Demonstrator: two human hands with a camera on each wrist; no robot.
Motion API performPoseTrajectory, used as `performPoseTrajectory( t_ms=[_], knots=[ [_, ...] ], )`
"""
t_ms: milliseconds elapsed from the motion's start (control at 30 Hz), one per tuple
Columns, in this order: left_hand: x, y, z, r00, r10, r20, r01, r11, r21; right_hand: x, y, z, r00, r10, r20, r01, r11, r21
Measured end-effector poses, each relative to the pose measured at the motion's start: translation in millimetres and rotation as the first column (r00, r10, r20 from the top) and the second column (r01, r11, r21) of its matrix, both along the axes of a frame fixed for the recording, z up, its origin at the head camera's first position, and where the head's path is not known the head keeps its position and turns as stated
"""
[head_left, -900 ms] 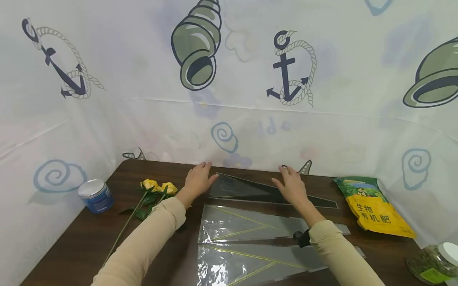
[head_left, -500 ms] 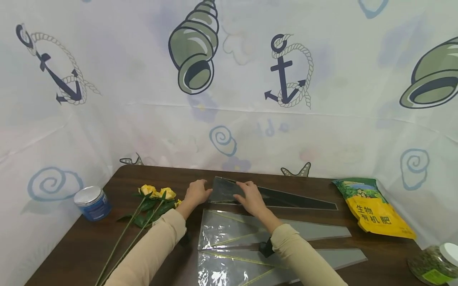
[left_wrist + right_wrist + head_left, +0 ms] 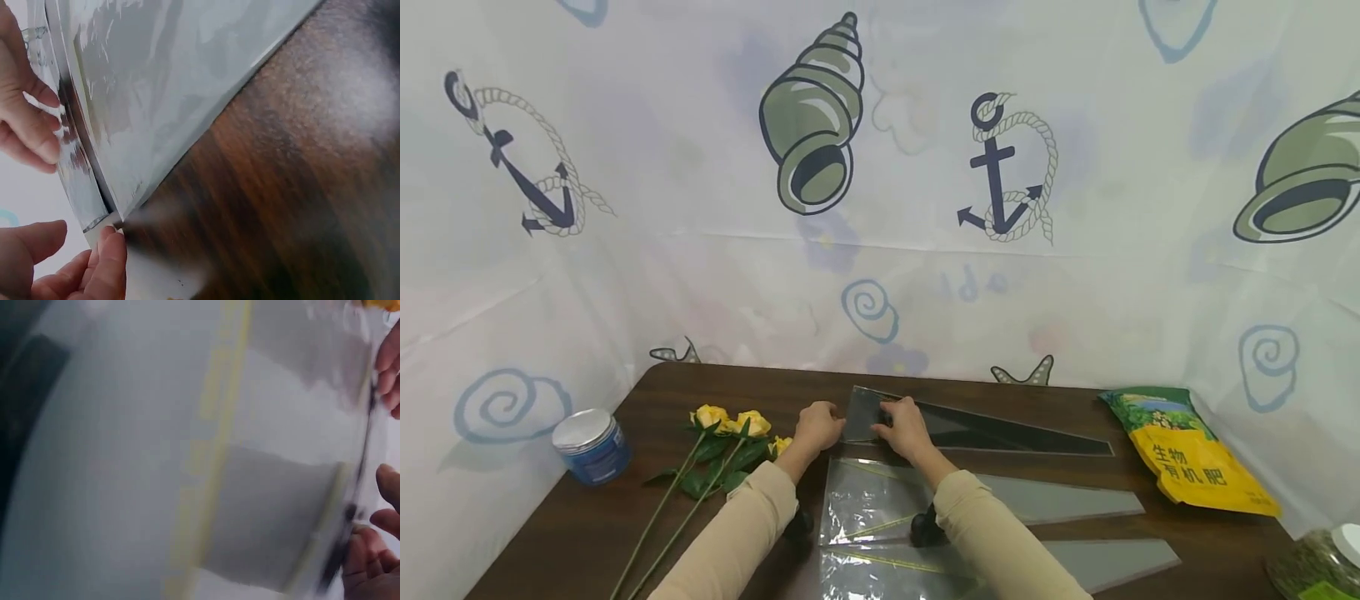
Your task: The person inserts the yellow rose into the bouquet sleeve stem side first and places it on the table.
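bag: 生物有机肥 | backdrop: faint letters | blue tub: print illegible

Two pale-sleeved arms reach up from the bottom edge and converge, wrists bare beyond the cuffs. The left hand and right hand sit just below the frame's centre, near each other but apart. The left thumb stands clear of its fingers; the right fingers bend, their grip unclear.

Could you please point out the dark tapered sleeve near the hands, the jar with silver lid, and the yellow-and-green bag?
Dark tapered sleeve (image 3: 992, 434): head view, middle of its upper surface.
Jar (image 3: 597, 457): head view, its blue side.
Bag (image 3: 1191, 457): head view, its yellow front.
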State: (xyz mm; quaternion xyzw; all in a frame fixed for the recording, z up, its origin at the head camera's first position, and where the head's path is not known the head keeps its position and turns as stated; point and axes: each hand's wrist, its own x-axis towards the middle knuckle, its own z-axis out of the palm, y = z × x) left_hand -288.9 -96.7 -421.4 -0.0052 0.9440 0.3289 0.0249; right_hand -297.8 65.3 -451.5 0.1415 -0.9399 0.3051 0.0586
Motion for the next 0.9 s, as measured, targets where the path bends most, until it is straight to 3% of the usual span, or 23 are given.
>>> performPoseTrajectory(
  t_ms=[167, 300, 500, 700, 900],
  knots=[
    [-0.6, 4.3, 0.6, 1.000, 0.025, 0.020, -0.025, 0.999, 0.039, -1.0, 2, -4.7, 0.999, -0.023, 0.028, 0.022, 0.999, 0.026],
    [-6.3, 7.9, 4.2, 0.998, 0.044, 0.046, -0.049, 0.991, 0.128, -4.5, 3, 0.6, 0.999, -0.040, 0.017, 0.039, 0.999, 0.021],
    [-12.8, 9.5, -6.1, 0.991, 0.068, 0.113, -0.100, 0.948, 0.302, -4.4, 4, -0.8, 0.999, -0.031, 0.029, 0.030, 0.999, 0.029],
    [-13.8, 10.5, -17.2, 0.986, 0.111, 0.120, -0.147, 0.924, 0.354, -2.2, 4, -4.5, 0.999, -0.032, 0.043, 0.033, 0.999, -0.008],
    [-11.2, 12.5, -26.3, 0.983, 0.134, 0.122, -0.175, 0.875, 0.452, -1.8, 3, -9.8, 0.999, -0.034, 0.035, 0.034, 0.999, -0.024]
  ],
)
